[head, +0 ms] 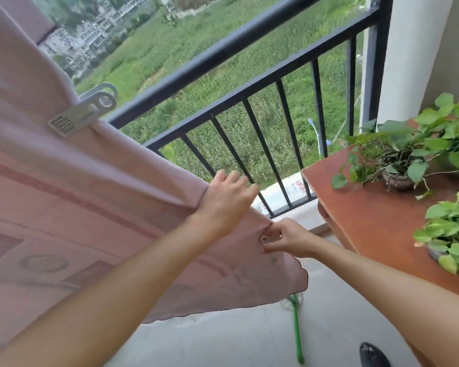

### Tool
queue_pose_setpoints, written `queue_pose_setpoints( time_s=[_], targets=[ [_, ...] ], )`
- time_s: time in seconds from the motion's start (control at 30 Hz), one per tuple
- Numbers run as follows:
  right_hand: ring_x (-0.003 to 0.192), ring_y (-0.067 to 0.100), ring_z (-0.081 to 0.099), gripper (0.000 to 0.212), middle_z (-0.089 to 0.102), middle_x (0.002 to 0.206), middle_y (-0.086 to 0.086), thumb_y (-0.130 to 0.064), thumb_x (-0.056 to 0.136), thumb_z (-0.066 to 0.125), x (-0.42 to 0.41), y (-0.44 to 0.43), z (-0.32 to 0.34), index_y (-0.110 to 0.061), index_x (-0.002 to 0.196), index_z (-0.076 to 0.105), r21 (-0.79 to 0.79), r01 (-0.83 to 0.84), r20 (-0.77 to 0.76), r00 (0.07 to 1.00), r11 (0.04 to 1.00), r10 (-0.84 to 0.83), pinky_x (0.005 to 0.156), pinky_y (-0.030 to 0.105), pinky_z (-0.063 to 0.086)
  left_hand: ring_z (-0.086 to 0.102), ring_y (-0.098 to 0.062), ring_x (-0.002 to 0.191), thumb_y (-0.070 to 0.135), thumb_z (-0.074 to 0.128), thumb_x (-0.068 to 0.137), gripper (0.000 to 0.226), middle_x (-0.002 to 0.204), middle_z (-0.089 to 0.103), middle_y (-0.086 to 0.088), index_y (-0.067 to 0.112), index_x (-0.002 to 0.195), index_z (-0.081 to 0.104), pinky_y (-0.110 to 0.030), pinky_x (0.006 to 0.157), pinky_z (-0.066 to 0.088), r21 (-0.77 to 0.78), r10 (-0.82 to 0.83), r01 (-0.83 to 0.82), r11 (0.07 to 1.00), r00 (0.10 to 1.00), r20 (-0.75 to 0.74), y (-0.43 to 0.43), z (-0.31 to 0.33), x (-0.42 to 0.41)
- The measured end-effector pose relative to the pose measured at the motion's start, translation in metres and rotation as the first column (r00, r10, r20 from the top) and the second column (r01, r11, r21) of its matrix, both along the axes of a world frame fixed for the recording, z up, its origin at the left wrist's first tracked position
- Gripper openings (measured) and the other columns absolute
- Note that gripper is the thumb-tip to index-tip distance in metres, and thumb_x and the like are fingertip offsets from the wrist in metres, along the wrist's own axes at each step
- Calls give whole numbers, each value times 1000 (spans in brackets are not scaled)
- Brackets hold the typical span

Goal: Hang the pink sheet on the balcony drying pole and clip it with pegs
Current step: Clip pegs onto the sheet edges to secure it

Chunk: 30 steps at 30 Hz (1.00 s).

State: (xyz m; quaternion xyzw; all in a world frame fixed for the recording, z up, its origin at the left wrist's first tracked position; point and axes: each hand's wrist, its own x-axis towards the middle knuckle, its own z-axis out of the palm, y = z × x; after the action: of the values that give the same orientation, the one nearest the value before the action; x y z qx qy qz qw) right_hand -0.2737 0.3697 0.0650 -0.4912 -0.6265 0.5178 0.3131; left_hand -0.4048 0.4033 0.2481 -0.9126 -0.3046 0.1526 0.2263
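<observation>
Head view: the pink sheet hung draped across the left of the balcony, its top fold sloping down towards the black railing. A reddish bench on the right carried leafy potted plants. The left hand lay on the fold's lower end, fingers stretched out. The right hand pinched a small peg at the sheet's side edge. A pale peg was clamped higher on the fold.

Both bare forearms reach forward. The left hand is palm down with fingers spread, just above the right hand, whose curled fingers pinch a peg.
</observation>
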Motion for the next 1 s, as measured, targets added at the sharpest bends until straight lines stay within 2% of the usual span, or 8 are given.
queue_pose_setpoints(
  time_s=[0.13, 0.23, 0.33, 0.5, 0.6, 0.73, 0.87, 1.0],
  targets=[
    [60, -1, 48, 9, 60, 63, -10, -5, 71, 80, 14, 6, 5, -5, 72, 71, -105, -55, -114, 993, 993, 43, 61, 19, 40, 61, -31, 86, 1, 39, 92, 23, 88, 63, -11, 5, 82, 59, -41, 77, 49, 105, -537, 527, 844, 829, 154, -29, -29, -30],
    [63, 0, 52, 13, 64, 68, -8, -12, 68, 84, 13, 5, 9, -10, 76, 74, -120, -140, -96, 987, 983, 129, 61, 16, 40, 41, -40, 131, 20, 32, 90, 43, 139, 49, -17, 11, 124, 57, -54, 109, 28, 30, -314, 329, 944, 921, -232, -16, -44, -60],
    [63, -1, 51, 21, 62, 69, -10, -20, 67, 86, 9, 4, 13, -10, 83, 76, -119, -151, -97, 985, 981, 140, 60, 13, 38, 42, -38, 130, 23, 43, 90, 41, 140, 49, -14, 18, 130, 52, -55, 111, 18, 29, -73, 91, 995, 916, -394, 0, -47, -58],
    [74, 10, 53, 21, 61, 78, -8, -35, 66, 86, 4, 5, 8, -21, 75, 72, -72, -66, -41, 997, 995, 63, 70, 29, 39, 61, -19, 83, 17, 46, 93, 17, 92, 67, 2, 21, 92, 63, -35, 81, 29, -115, 89, -128, 985, 953, -291, 4, -53, -40],
    [126, 11, 43, 25, 50, 137, -6, -48, 67, 81, 5, -13, 0, -33, 83, 70, 179, 53, 230, 969, 982, -94, 100, 35, 39, 62, -24, 88, 7, 47, 87, 18, 92, 66, -1, 19, 87, 62, -32, 76, 29, -154, 216, -246, 957, 958, -189, 14, -53, -42],
    [145, 12, 14, 37, 16, 159, -3, -59, 69, 70, -25, -34, -15, -29, 91, 71, 320, -140, 362, 932, 937, 16, 108, 31, 24, 58, -28, 91, 10, 46, 85, 16, 86, 58, 0, 18, 75, 56, -31, 67, 37, -345, 361, -391, 853, 921, -148, 26, -51, -43],
    [103, 10, 57, 32, 62, 114, 0, -43, 70, 76, -54, -21, -16, -18, 88, 71, 161, -33, 171, 985, 986, 5, 79, 28, 44, 57, -28, 92, 12, 47, 86, 18, 83, 56, 2, 22, 71, 52, -32, 67, 35, -481, 471, -480, 733, 869, -149, 30, -49, -38],
    [52, -8, 49, 20, 60, 58, -16, -22, 66, 87, -44, -11, -17, -18, 74, 69, -68, 53, -139, 988, 996, -62, 57, 15, 37, 55, -25, 96, 11, 48, 86, 23, 96, 62, -1, 20, 106, 56, -35, 78, 34, -293, 318, -355, 888, 933, -167, 14, -45, -37]
  ],
)
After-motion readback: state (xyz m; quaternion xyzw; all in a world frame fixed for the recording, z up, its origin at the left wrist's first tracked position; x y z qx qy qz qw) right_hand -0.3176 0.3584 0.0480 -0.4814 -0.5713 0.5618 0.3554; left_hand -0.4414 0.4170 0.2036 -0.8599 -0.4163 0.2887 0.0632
